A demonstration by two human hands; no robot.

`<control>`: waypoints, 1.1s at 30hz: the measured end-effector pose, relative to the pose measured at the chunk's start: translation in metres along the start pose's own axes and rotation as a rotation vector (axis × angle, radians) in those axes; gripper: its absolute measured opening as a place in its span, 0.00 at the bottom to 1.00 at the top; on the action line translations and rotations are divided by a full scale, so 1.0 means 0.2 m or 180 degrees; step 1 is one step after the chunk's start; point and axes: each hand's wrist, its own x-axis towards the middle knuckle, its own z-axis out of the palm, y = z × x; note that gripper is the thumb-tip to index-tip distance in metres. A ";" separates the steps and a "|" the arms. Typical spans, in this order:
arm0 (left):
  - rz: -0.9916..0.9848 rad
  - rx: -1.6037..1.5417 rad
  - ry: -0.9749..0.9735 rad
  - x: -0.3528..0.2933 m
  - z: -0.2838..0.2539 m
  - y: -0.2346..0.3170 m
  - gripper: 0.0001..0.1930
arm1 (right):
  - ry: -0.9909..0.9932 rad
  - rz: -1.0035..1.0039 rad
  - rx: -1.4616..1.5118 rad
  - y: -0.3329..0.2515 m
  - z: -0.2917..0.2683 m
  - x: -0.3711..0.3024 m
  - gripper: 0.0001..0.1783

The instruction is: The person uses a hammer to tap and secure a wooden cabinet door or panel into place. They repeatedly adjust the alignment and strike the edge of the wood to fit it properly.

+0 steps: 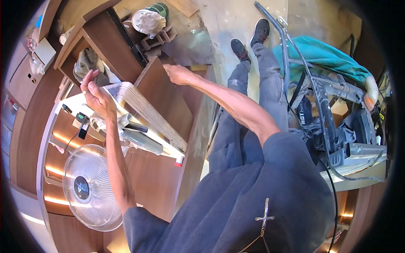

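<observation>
My left hand (99, 98) is raised over the corner of a pale-edged countertop (139, 105), its fingers apart and holding nothing; a ring shows on one finger. My right hand (179, 75) reaches across to the upper corner of a brown wood-grain panel (162, 99). Its fingers are curled together, and whatever may be in them is hidden. Behind the left hand, an open wooden compartment (69, 63) contains a grey cloth (87, 63). Beside my left forearm, a grey-blue cylinder (142, 141) lies on the countertop among crumpled white material.
A round fan (93, 187) stands left of my left forearm. Near the far wall, a bucket (148, 21) has a whitish bundle on top. At right are black equipment (337, 126), a bent metal frame (282, 40) and a teal cloth (322, 59). A black cable (335, 198) hangs beside me.
</observation>
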 end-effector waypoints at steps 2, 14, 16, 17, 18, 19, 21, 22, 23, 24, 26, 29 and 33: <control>0.0068 0.0058 -0.0025 0.00 -0.01 0.00 0.19 | -0.0092 -0.0077 0.0251 -0.01 -0.07 -0.02 0.20; 0.0075 -0.0144 -0.0034 -0.02 -0.02 -0.02 0.19 | -0.0115 0.0615 0.1117 -0.04 -0.14 -0.27 0.24; 0.0160 -0.0302 0.0030 -0.02 -0.01 -0.03 0.19 | 0.0019 0.0831 0.1659 0.03 -0.20 -0.33 0.24; 0.0163 -0.0194 0.0095 -0.01 -0.01 -0.03 0.19 | 0.0127 0.0861 0.1980 0.03 -0.25 -0.36 0.24; 0.0137 -0.0159 0.0074 -0.01 -0.01 -0.03 0.19 | 0.0236 0.0911 0.2328 0.03 -0.28 -0.41 0.24; 0.0123 -0.0127 0.0067 -0.01 -0.01 -0.02 0.19 | 0.0281 0.0836 0.2746 0.03 -0.29 -0.46 0.23; 0.0118 -0.0002 0.0088 -0.02 -0.02 0.01 0.19 | 0.0342 0.0954 0.2452 0.15 -0.19 -0.58 0.22; 0.0261 0.0073 0.0114 -0.02 -0.02 0.01 0.20 | 0.0379 0.1003 0.2301 0.20 -0.14 -0.64 0.21; 0.0402 0.0151 0.0141 -0.01 -0.02 0.00 0.20 | 0.0351 0.0997 0.2037 0.25 -0.09 -0.70 0.22; 0.0539 0.0235 0.0162 -0.01 -0.03 -0.01 0.20 | 0.0262 0.0914 0.1916 0.23 -0.06 -0.74 0.22; 0.0471 0.0109 0.0209 -0.02 0.00 0.02 0.20 | 0.0124 0.0762 0.1668 0.16 -0.02 -0.78 0.23; 0.0609 0.0098 0.0229 -0.01 -0.01 0.00 0.21 | 0.0363 0.0575 0.1806 0.23 0.14 -0.82 0.23; 0.0626 -0.0111 0.0251 0.02 -0.01 -0.07 0.22 | 0.0479 0.0847 0.1632 0.28 0.24 -0.91 0.21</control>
